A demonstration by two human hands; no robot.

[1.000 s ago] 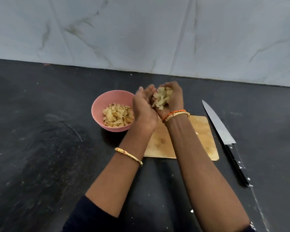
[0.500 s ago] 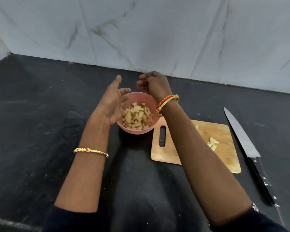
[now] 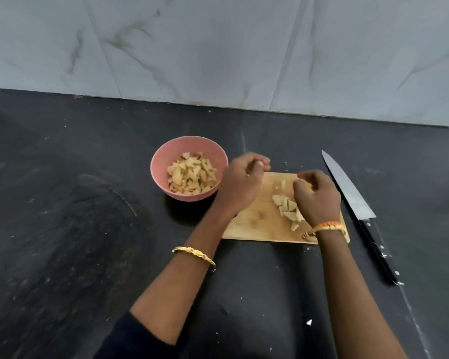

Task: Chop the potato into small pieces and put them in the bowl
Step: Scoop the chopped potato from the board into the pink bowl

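Both hands moved off the pink bowl (image 3: 166, 161) to the wooden cutting board (image 3: 259, 221), frame centre. Left hand (image 3: 240, 185) and right hand (image 3: 318, 196): fingers loosely curled, holding nothing visible. Pale potato pieces (image 3: 287, 207) lie beside the right hand; more fill the bowl. Knife (image 3: 347, 187) right, on black countertop (image 3: 62, 216); marble wall (image 3: 218, 47) behind.

Pink bowl (image 3: 163, 161) holds potato pieces (image 3: 191, 173); more pieces (image 3: 285, 206) on board.
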